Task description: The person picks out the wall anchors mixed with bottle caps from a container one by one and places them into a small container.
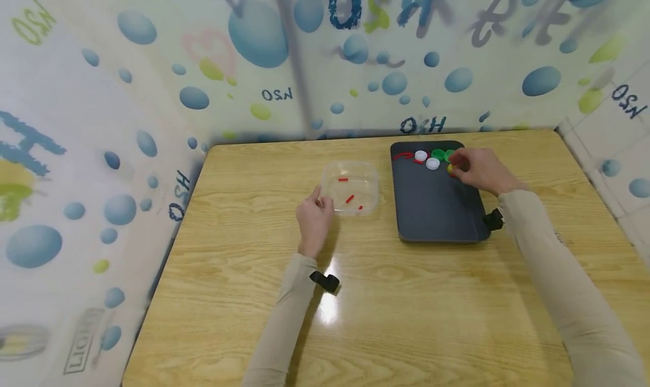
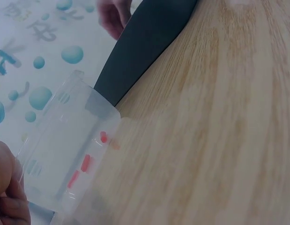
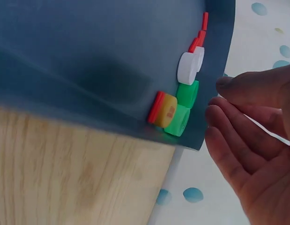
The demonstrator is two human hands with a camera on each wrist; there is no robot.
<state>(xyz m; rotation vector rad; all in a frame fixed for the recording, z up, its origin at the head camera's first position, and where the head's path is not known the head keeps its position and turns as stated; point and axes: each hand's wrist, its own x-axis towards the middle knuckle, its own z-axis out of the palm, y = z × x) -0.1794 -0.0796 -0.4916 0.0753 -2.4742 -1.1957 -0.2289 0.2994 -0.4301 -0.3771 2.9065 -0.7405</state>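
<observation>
1. While the left hand (image 1: 315, 218) grips the near-left corner of the clear container (image 1: 374, 192), fingers drawn in on its rim, the right hand (image 1: 479, 170) is over the far-right corner of the dark tray (image 1: 439, 212), by the yellow cap (image 1: 450, 168). From the head view alone, contact with that cap cannot be told. The container, holding 3 red pieces (image 1: 350, 198), stands on the wooden table (image 1: 213, 291) just left of the tray. Along the tray's far end lie red sticks (image 1: 418, 162), 2 white caps (image 1: 433, 163) and 2 green caps (image 1: 438, 154).

2. The left wrist view shows fingers and thumb at the container's edge; its pieces lie on the bottom, and the tray is beyond.

3. In the right wrist view, the right fingers are loosely bent, thumb apart from them, with nothing held. The yellow cap stands on edge against a green cap, a red disc (image 3: 155, 107) against its other side.
</observation>
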